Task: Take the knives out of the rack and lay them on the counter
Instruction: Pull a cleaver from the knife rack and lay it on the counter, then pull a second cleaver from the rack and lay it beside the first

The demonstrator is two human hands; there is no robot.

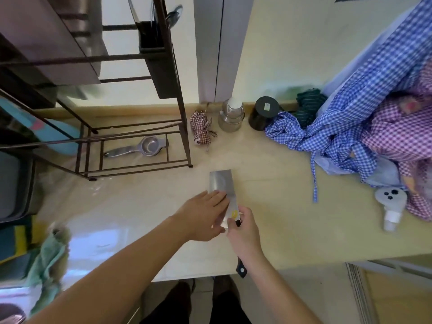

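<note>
Holding the cleaver [221, 183] flat on the counter [268, 183]: right hand [245, 232] wrapped round the handle, left hand [205, 213] spread on the heavy, stiff, slippery-looking blade

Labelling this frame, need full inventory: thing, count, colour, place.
cleaver: 1, steel with black handle, flat on counter centre
counter: 1, cream
rack: 1, dark metal, counter left
strainer: 1, steel, under rack
gingham pouch: 1, red, right of rack
jar: 1, clear, back wall
canister: 1, black, beside jar
gingham cloths: several, blue and purple, right
spray bottle: 1, white, right
left hand: on blade
right hand: on handle
</note>
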